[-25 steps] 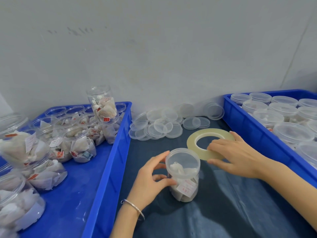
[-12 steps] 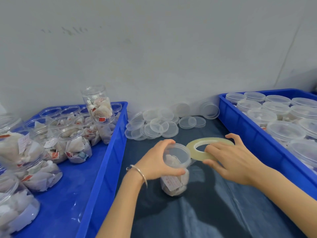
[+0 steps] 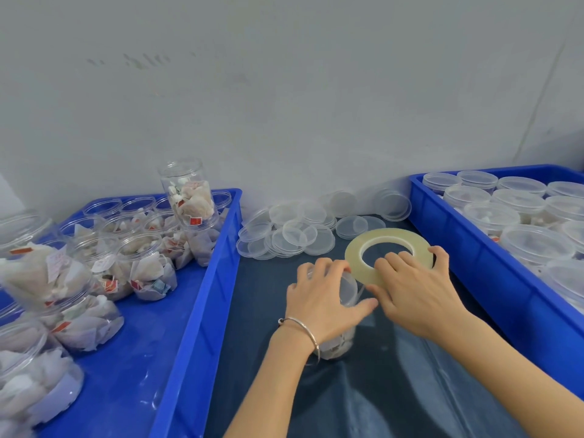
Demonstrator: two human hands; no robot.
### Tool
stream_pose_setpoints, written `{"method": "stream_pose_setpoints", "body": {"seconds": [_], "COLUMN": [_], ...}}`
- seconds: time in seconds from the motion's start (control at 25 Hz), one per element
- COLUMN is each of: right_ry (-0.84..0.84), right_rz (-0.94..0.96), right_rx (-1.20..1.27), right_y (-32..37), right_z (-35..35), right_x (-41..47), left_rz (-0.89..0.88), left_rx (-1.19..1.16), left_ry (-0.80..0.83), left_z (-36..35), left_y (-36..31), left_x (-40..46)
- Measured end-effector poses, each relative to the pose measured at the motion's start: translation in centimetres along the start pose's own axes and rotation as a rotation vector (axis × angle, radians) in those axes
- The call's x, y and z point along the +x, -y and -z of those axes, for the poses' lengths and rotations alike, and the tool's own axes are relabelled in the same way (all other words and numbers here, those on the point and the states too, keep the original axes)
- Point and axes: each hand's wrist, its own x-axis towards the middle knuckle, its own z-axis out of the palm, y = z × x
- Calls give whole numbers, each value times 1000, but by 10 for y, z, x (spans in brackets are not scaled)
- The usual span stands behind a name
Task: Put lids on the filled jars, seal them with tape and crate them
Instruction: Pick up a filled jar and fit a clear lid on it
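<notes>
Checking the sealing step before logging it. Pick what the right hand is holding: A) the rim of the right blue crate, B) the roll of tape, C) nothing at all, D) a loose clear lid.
B: the right hand grips the roll of tape, its fingers curled over the ring's near edge, right beside the lidded jar that the left hand holds.

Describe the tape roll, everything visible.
The tape roll is a wide, flat ring of pale yellowish translucent tape with a large open centre. It sits tilted, its near edge up by the lid of the jar that the left hand grips. The right hand holds its near right part, fingers over the top.
</notes>
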Motion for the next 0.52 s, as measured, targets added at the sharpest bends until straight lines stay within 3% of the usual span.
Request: {"method": "stream_pose_setpoints", "body": {"seconds": [0.32,0.52], "right_ry": [4,37], "right_rz": [-12,-31], "right_rx": [22,120], "right_y": [4,2], "right_z": [-1,0], "right_x": [0,-4], "left_rz": [156,23], "left_rx": [259,226], "left_ry": [-14,-316], "left_z": [-21,-25], "left_y": [-28,-25], "left_x": [-5,-12]}}
